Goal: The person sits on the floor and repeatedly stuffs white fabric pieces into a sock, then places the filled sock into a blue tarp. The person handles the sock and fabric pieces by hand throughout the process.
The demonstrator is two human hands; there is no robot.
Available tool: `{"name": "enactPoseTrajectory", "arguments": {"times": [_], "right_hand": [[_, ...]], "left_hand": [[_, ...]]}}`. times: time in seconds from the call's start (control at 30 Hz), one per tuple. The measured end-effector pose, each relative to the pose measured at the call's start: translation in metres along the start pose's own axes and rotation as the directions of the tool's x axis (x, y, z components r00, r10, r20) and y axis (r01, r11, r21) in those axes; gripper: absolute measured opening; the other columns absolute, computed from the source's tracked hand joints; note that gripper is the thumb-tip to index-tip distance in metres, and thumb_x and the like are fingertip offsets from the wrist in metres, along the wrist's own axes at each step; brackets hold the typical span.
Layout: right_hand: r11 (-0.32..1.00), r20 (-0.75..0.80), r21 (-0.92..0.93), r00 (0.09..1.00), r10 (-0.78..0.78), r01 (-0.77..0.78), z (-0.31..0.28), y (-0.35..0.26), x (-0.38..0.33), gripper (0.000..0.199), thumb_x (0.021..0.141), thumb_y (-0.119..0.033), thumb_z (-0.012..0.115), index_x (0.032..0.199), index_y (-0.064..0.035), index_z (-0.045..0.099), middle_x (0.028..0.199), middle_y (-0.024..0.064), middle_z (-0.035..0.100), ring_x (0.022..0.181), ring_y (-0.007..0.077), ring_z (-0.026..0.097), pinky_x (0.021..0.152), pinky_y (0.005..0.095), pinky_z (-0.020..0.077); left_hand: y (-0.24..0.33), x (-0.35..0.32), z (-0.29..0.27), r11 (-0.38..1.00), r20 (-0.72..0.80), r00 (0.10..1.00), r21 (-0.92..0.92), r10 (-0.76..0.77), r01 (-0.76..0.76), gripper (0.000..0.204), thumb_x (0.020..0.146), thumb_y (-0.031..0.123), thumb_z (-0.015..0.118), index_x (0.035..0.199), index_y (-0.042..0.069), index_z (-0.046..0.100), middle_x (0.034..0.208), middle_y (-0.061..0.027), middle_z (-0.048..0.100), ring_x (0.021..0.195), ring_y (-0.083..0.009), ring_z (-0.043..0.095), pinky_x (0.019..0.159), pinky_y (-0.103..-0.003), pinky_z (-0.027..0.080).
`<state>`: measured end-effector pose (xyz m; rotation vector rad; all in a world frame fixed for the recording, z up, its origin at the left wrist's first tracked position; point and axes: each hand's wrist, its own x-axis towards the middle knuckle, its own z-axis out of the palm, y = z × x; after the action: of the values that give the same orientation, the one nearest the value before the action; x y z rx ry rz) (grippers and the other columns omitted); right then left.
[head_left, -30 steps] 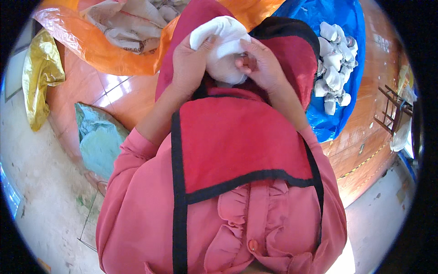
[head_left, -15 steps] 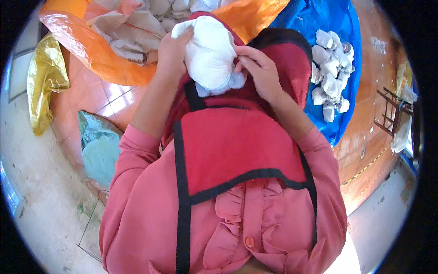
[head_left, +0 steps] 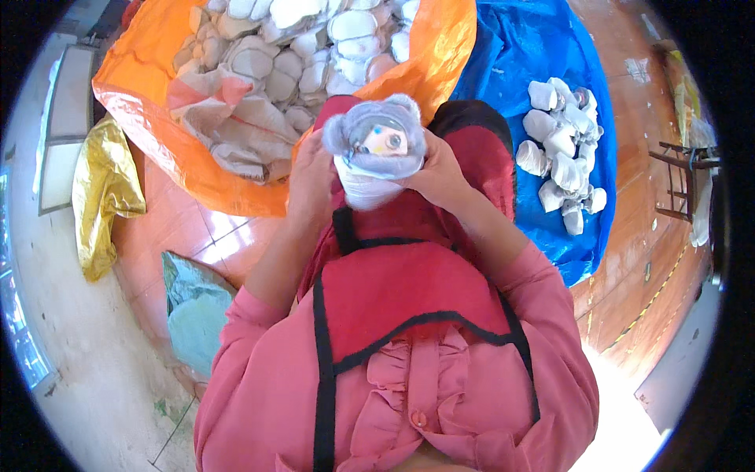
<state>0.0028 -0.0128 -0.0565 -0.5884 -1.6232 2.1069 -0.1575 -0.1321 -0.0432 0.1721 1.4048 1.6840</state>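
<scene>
A doll head (head_left: pixel 384 143) in a fuzzy grey hood with round ears sits above my lap, its painted face turned up. White wrapping (head_left: pixel 368 193) covers its lower part. My left hand (head_left: pixel 314 169) closes on its left side, the fingers partly hidden behind it. On the right side my right hand (head_left: pixel 439 175) grips it, thumb along the rim of the hood.
An open orange sack (head_left: pixel 263 200) full of whitish rounded pieces (head_left: pixel 354 47) lies ahead of my knees. At the right, several white-wrapped pieces (head_left: pixel 562 141) rest on a blue sheet (head_left: pixel 543 256). Yellow (head_left: pixel 106 197) and green (head_left: pixel 197 315) sacks lie at the left.
The white-wrapped bundle has been turned, so the grey hood and painted doll face now show. Both hands have shifted lower in view, and more of the orange sack is visible.
</scene>
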Motion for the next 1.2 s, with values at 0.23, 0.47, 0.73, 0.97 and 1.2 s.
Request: {"name": "enactPoseTrajectory", "arguments": {"times": [0.23,0.47,0.73,0.97,1.2], "right_hand": [[0.988,-0.250,0.151,0.965,0.076,-0.038,0.012,0.002,-0.002,0.037,0.078,-0.009,0.078,0.113,-0.0063,0.065,0.107,0.0009,0.068,0.098,0.0104,0.062,0.088,0.0276,0.0490],[0.984,-0.189,-0.177,0.981,-0.039,0.005,0.010,0.027,-0.014,0.045,0.079,-0.012,0.073,0.122,-0.0070,0.059,0.121,0.0030,0.062,0.111,0.0166,0.057,0.099,0.0345,0.0443],[0.914,-0.052,0.360,0.974,0.219,-0.186,-0.008,0.051,-0.030,0.055,0.094,-0.022,0.059,0.141,-0.0021,0.037,0.133,0.0085,0.049,0.122,0.0169,0.046,0.106,0.0338,0.0363],[0.985,-0.078,-0.157,0.996,0.052,-0.063,-0.027,0.028,-0.020,0.061,0.088,-0.031,0.069,0.134,-0.0024,0.042,0.125,0.0122,0.054,0.112,0.0190,0.054,0.098,0.0332,0.0433],[0.990,-0.051,0.031,0.989,0.137,-0.136,-0.020,0.024,-0.021,0.047,0.090,-0.031,0.067,0.124,-0.0015,0.053,0.114,0.0084,0.061,0.104,0.0156,0.056,0.093,0.0311,0.0452]], "left_hand": [[0.002,-0.036,0.027,0.797,0.168,0.889,0.397,0.425,-0.456,0.047,0.092,0.016,0.062,0.132,0.004,0.041,0.124,-0.0136,0.054,0.115,-0.0225,0.052,0.100,-0.037,0.042],[0.005,-0.025,0.024,-0.113,0.638,0.521,0.687,0.567,-0.718,0.034,0.074,0.017,0.071,0.107,0.010,0.064,0.102,-0.0119,0.056,0.095,-0.0335,0.054,0.086,-0.045,0.041],[-0.016,-0.014,0.005,-0.186,0.813,0.289,0.429,0.505,-0.884,0.029,0.070,0.008,0.067,0.098,0.014,0.065,0.094,-0.0054,0.056,0.090,-0.0267,0.056,0.085,-0.046,0.042],[-0.015,-0.016,0.026,-0.230,0.877,0.189,0.315,0.443,-0.921,0.025,0.068,0.012,0.070,0.091,0.015,0.066,0.093,0.0006,0.060,0.089,-0.0186,0.059,0.088,-0.043,0.042],[-0.010,-0.021,0.033,-0.276,0.878,0.162,0.309,0.449,-0.910,0.024,0.070,0.014,0.068,0.094,0.017,0.068,0.091,0.0026,0.063,0.084,-0.0172,0.057,0.083,-0.038,0.042]]}}
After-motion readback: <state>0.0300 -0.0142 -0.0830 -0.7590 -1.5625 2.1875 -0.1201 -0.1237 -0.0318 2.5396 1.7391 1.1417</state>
